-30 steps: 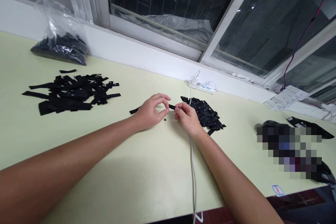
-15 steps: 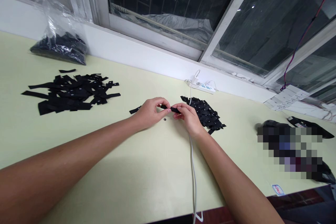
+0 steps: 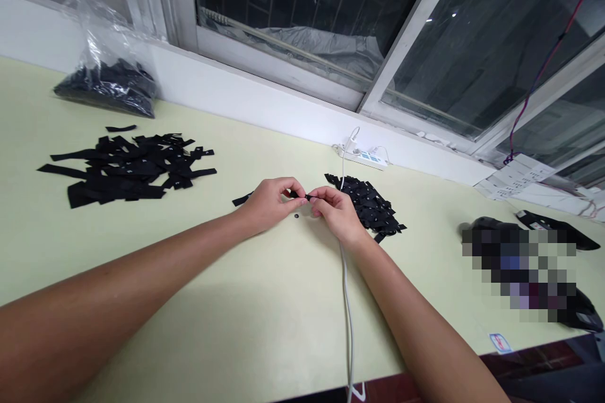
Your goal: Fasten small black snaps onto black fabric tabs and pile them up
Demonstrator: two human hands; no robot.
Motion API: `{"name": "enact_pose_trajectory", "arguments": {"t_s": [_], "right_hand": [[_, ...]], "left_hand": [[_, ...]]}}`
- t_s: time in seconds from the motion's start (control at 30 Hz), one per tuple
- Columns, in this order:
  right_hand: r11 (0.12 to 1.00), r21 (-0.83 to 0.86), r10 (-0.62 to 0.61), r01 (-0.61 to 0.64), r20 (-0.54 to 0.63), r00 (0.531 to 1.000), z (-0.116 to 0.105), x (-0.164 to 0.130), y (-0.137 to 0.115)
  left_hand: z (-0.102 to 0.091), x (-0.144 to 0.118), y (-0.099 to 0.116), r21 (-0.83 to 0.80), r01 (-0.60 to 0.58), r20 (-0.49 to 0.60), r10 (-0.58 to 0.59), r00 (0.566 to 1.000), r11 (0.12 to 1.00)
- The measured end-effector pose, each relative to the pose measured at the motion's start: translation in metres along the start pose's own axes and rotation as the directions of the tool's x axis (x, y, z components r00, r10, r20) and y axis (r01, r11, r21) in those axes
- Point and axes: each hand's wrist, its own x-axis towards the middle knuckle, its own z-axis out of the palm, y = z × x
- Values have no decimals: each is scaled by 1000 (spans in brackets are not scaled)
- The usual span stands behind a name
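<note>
My left hand (image 3: 269, 203) and my right hand (image 3: 334, 212) meet over the middle of the pale green table (image 3: 227, 302), fingertips pinched together on one small black strip (image 3: 299, 195). Its left end (image 3: 242, 199) pokes out past my left wrist. A tiny black ring (image 3: 296, 216) lies on the table just below my fingers. Right behind my right hand is a heap of short black pieces (image 3: 371, 204).
A spread of longer black strips (image 3: 127, 167) lies at the left, with a clear plastic bag of black parts (image 3: 106, 69) behind it. A white power strip (image 3: 363, 156) sits by the window sill and its cable (image 3: 348, 321) runs under my right arm. Dark objects (image 3: 529, 264) sit at the right.
My hands have closed together: the left fingers, spread a second ago, now pinch the strip beside the right fingers. The piles have not moved.
</note>
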Motion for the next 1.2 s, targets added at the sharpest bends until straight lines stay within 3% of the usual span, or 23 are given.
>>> {"name": "enact_pose_trajectory", "arguments": {"t_s": [0.2, 0.33, 0.57, 0.63, 0.77, 0.83, 0.9, 0.97, 1.2], "right_hand": [[995, -88, -44, 45, 12, 999, -1, -1, 1], [986, -144, -83, 84, 17, 996, 0, -2, 0], [956, -269, -120, 119, 13, 993, 0, -3, -1], [904, -388, -209, 178, -37, 977, -3, -5, -4], [704, -662, -465, 257, -156, 872, -6, -11, -13], [684, -672, -438, 284, -66, 897, -2, -16, -16], [693, -641, -334, 329, 119, 935, 7, -20, -16], [679, -644, -250, 353, 250, 936, 16, -23, -14], [629, -693, -192, 352, 300, 934, 27, -24, -12]], "left_hand": [[1, 1, -5, -15, -34, -24, 34, 999, 999], [1, 1, -6, -21, -53, 18, 53, 998, 998], [-2, 2, -7, 69, -146, 39, 144, 989, 987], [-4, 3, -9, 97, -170, 24, 168, 985, 981], [-9, 7, -16, 156, -152, -42, 160, 986, 976], [-11, 9, -20, 181, -124, -71, 139, 988, 976], [-12, 10, -22, 196, -98, -93, 118, 989, 976], [-12, 11, -23, 210, -80, -99, 103, 990, 974], [-11, 9, -21, 214, -94, -59, 109, 992, 972]]}}
